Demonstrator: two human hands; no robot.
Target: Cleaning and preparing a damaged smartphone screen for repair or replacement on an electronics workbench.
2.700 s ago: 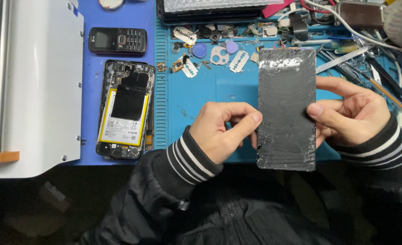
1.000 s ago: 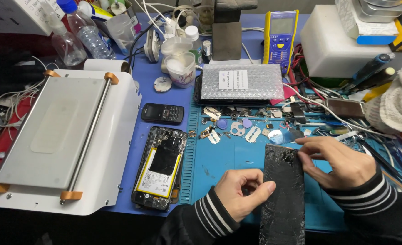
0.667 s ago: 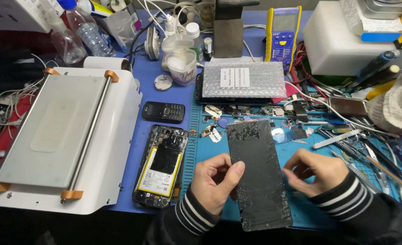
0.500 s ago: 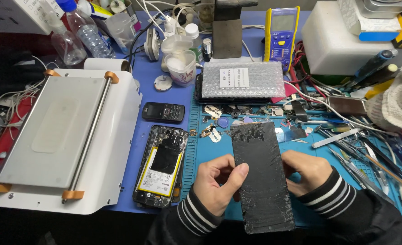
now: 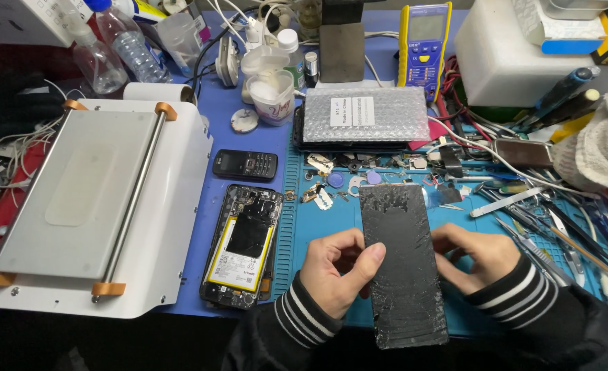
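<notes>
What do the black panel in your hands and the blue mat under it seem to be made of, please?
The panel looks like glass, glossy black: fine cracks and whitish splintering run across it, thickest near its ends. The mat looks like soft rubber or silicone, matte blue, with moulded grooves and small trays; which of the two is unclear.

- This was a phone repair workshop.
- An opened phone [image 5: 241, 249] lay left of the hands.
- A multimeter [image 5: 424, 40] and tweezers [image 5: 507, 202] lay beyond them.
</notes>
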